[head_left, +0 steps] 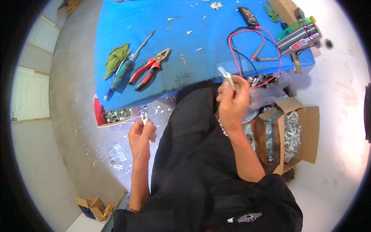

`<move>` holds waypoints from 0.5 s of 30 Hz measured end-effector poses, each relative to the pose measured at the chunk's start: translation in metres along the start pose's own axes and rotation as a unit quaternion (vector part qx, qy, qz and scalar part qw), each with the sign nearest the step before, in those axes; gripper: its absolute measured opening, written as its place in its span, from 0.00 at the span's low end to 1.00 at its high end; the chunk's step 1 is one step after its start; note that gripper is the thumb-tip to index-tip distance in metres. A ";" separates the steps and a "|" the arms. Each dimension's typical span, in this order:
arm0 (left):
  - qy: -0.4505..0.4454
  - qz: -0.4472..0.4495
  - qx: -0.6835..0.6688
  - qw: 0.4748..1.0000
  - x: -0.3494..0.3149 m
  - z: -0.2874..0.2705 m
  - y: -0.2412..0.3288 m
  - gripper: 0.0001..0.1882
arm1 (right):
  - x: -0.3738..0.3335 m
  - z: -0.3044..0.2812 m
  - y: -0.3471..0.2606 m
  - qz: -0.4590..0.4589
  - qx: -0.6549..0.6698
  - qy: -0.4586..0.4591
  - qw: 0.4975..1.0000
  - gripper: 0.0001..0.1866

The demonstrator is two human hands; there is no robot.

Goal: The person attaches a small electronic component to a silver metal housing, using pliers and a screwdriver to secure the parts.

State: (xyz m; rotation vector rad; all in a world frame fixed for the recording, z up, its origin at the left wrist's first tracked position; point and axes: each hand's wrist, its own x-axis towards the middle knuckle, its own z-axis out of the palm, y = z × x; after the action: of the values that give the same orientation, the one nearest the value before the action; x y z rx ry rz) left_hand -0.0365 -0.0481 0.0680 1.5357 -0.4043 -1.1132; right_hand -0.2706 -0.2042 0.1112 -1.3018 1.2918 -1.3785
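My left hand (pixel 141 137) is closed on a small white part (pixel 144 118), pinched between thumb and fingers left of my lap, below the table's near edge. My right hand (pixel 234 102) pinches a small whitish, partly clear strip-like piece (pixel 227 76) near the table's front edge; its exact kind is too small to tell. The hands are well apart. Pliers with red and black handles (pixel 150 69) lie on the blue-covered table (pixel 185 34), beside a screwdriver (pixel 143 44) and a blue-handled tool (pixel 120 75).
A multimeter (pixel 248 16) with red and black leads lies at the far right, near a metal flask (pixel 295 40). A cardboard box (pixel 309 131) of small whitish pieces stands low on the right. Another box (pixel 116 116) of small parts sits below the table's left corner. A green cloth (pixel 116 60) lies left.
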 end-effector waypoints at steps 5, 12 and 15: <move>-0.012 -0.018 0.014 1.000 0.003 0.012 -0.007 0.09 | 0.025 -0.033 0.028 -0.174 -0.223 0.033 0.959 0.10; -0.020 -0.007 0.024 0.999 0.006 0.015 -0.004 0.09 | 0.037 -0.050 0.011 -0.135 -0.265 0.091 0.950 0.14; -0.023 -0.011 0.034 0.999 0.005 0.022 -0.001 0.09 | 0.054 -0.055 0.025 -0.144 -0.475 -0.026 0.868 0.13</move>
State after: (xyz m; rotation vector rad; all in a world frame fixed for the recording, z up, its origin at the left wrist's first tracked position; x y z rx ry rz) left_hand -0.0518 -0.0644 0.0666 1.5803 -0.4609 -1.1641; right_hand -0.3335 -0.2530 0.0975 -2.2353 1.8943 -0.8479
